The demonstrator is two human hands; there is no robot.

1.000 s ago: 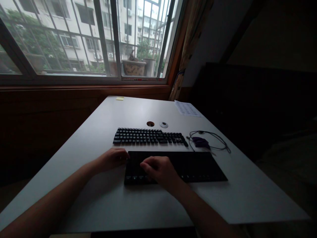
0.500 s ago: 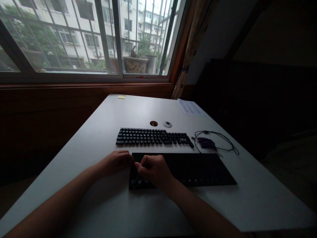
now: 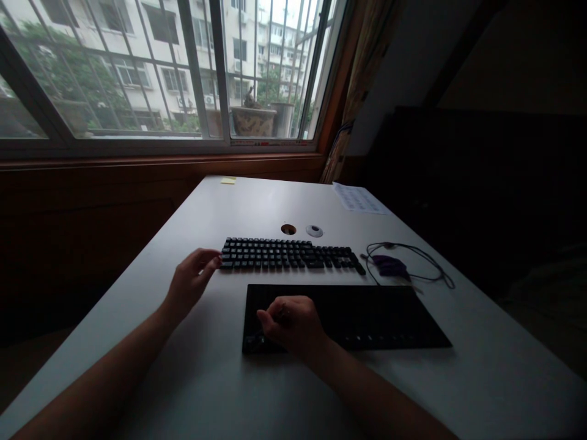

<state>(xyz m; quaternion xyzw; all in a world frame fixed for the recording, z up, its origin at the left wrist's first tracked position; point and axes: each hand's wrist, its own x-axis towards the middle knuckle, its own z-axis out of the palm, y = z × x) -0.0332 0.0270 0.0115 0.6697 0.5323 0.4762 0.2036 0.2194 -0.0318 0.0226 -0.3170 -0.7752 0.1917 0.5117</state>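
Head camera: left hand (image 3: 192, 276) at the rows of small black square keycaps (image 3: 270, 253), right hand (image 3: 293, 321) above the flat black rectangular keyboard (image 3: 367, 311)

Both lie on a smooth white desk (image 3: 229, 391), the keycaps set out in neat rows just beyond the keyboard's far edge. The left hand's thumb and forefinger come close together at the left end of those rows; whether a keycap sits between them cannot be told. The right hand is curled, fingers drawn in, over the left part of the keyboard, and its grip is too dark to tell if anything is inside. Small pale marks run along the keyboard's near edge. Right of the keycaps, a thin dark looped cable (image 3: 447, 283) lies around and beside a crumpled dark purple cloth (image 3: 389, 266). Farther back are a round hole (image 3: 288, 230), a pale ring-shaped disc (image 3: 309, 232), a printed white paper sheet (image 3: 360, 198) and a small yellow paper slip (image 3: 228, 181).
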